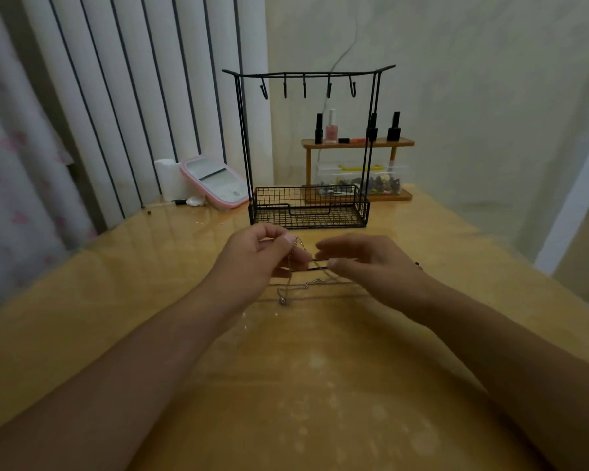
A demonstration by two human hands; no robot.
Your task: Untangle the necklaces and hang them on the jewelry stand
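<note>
Necklaces (300, 283) in left hand (257, 258) and right hand (364, 263) pinch

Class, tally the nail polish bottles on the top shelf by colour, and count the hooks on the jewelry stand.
Black bottles: 3
Pink bottle: 1
Bottles total: 4
Hooks on the stand: 5

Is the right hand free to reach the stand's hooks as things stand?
Probably not yet: the right hand and left hand both pinch the tangled necklaces. The empty hooks stand unobstructed behind.
</note>
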